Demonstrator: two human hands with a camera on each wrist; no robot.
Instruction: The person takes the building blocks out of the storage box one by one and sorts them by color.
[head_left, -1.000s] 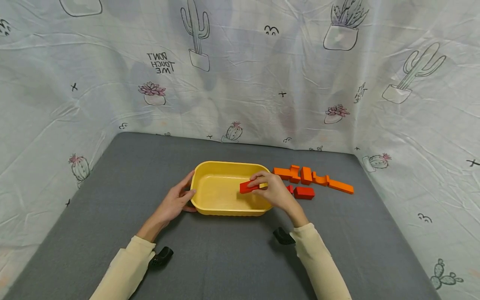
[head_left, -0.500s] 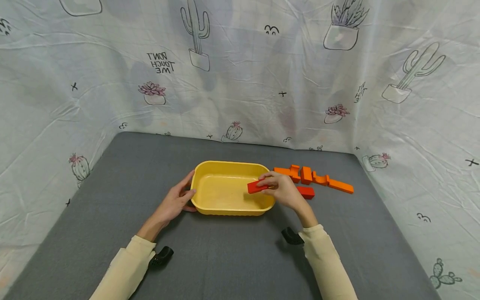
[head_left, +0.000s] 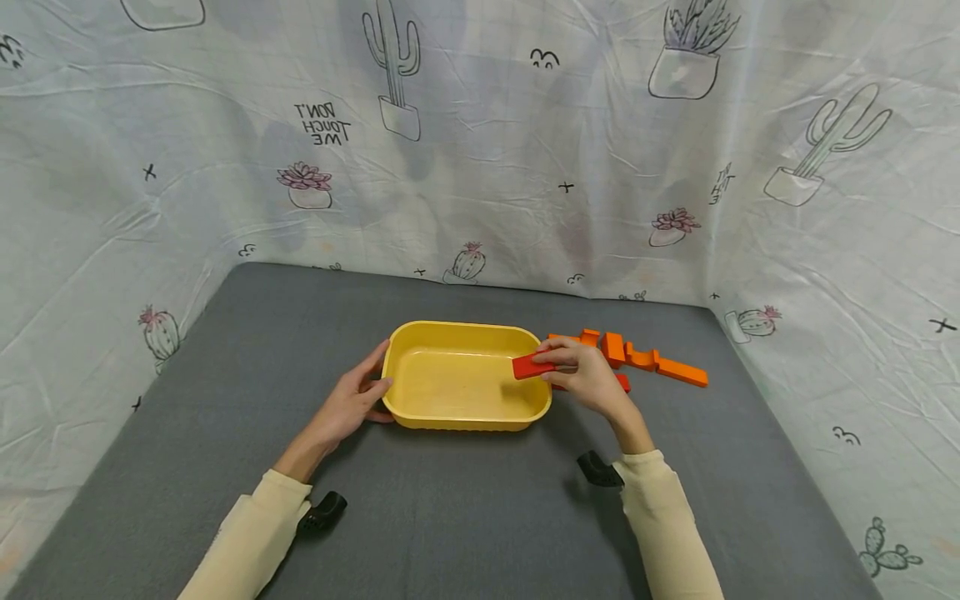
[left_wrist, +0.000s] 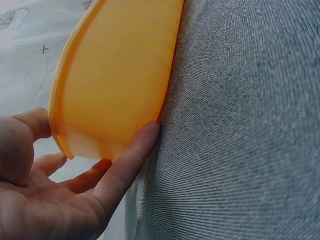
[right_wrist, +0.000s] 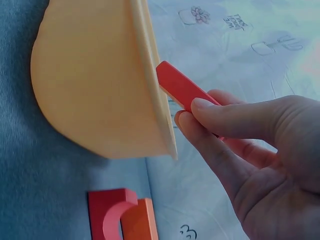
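A yellow plastic tub [head_left: 450, 417] sits on the grey cloth. My left hand [head_left: 352, 400] holds its left end, thumb at the rim and fingers spread down the outside wall, as the left wrist view shows. Between thumb and fingers my right hand [head_left: 588, 379] pinches a red rectangular toy block [head_left: 531, 367], raised at the tub's right rim with one end over the inside. In the right wrist view that block slants up past the rim. Below the tub there, a red arch-shaped block [right_wrist: 97, 215] lies beside an orange block [right_wrist: 142, 217].
Orange blocks [head_left: 681, 372] run in a row right of the tub, partly behind my right hand. A red block [head_left: 623, 382] shows past that hand. Black curved devices [head_left: 322, 515] hang at both wrists. A cactus-print curtain [head_left: 480, 167] encloses the table.
My right hand has drawn the red block rightward, from over the tub's inside to its right rim, covering more of the blocks beyond. The left hand and the tub have stayed put.
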